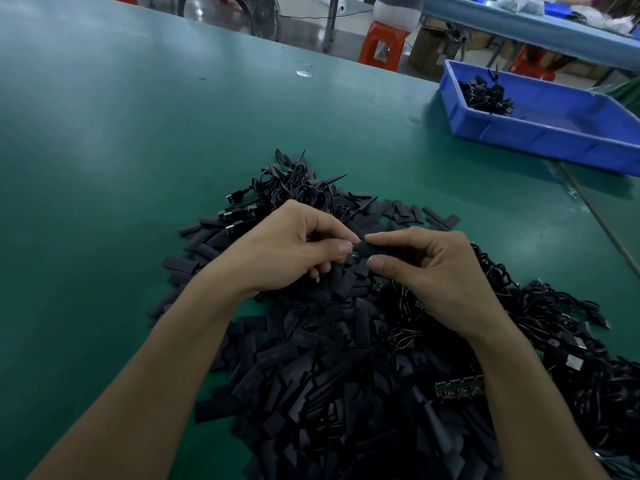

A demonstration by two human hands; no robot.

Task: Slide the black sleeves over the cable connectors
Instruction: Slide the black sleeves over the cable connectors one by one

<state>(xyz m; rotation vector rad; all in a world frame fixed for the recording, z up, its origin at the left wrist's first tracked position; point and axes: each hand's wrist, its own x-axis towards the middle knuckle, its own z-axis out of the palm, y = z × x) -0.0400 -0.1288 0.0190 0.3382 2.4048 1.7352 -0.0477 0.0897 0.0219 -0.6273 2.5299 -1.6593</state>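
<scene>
A green table [121,150] carries a heap of sleeves [311,375] and cables [588,358]. Above it, the right hand [436,271] pinches one sleeve [372,250]; the left hand [287,247] pinches a connector [353,252], mostly hidden by its fingers, at the sleeve's end. A blue bin [519,133] is cut off at right.

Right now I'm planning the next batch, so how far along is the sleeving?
Early on, it seems. Done, probably: only a small bunch of cables lies in the blue bin. In hand: the right hand pinches one black sleeve against a connector that the left hand holds. Left: a big pile of loose sleeves and a heap of cables cover the table.
</scene>
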